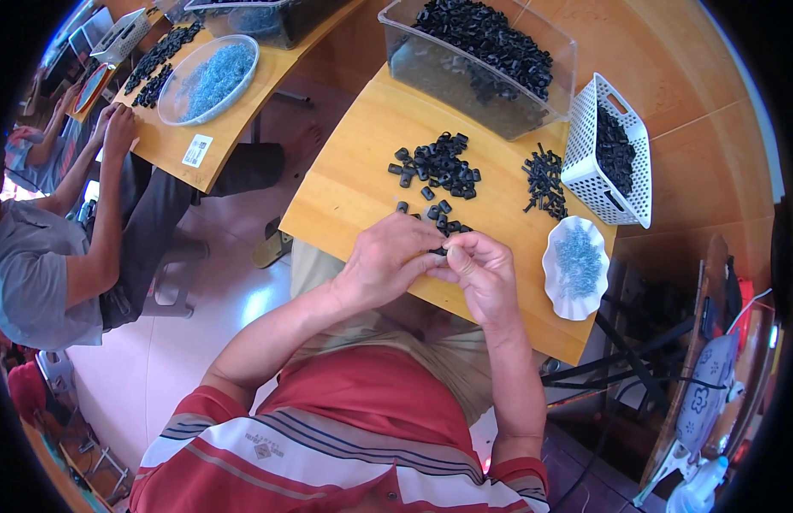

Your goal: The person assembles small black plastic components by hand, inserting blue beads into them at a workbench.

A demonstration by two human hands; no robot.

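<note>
Over the near edge of the wooden table [345, 188], my left hand [384, 259] and my right hand [485, 275] meet, fingertips closed together. Pinched between them is a small black plastic part [439, 251], mostly covered by the fingers. Several loose black plastic parts [443, 215] lie just beyond my fingers. A larger pile of the same black parts [441, 164] spreads farther up the table. To the right is a heap of thin black pin-like pieces [544, 181]. A white scalloped dish [554, 286] at the right edge holds small clear bluish pieces [578, 261].
A clear plastic bin [465, 94] full of black parts stands at the table's far side. Beside it a white perforated basket [589, 175] leans, with black pieces inside. At left, another person [46, 256] sits at a second table [170, 150] bearing a round tray [167, 107] of bluish pieces.
</note>
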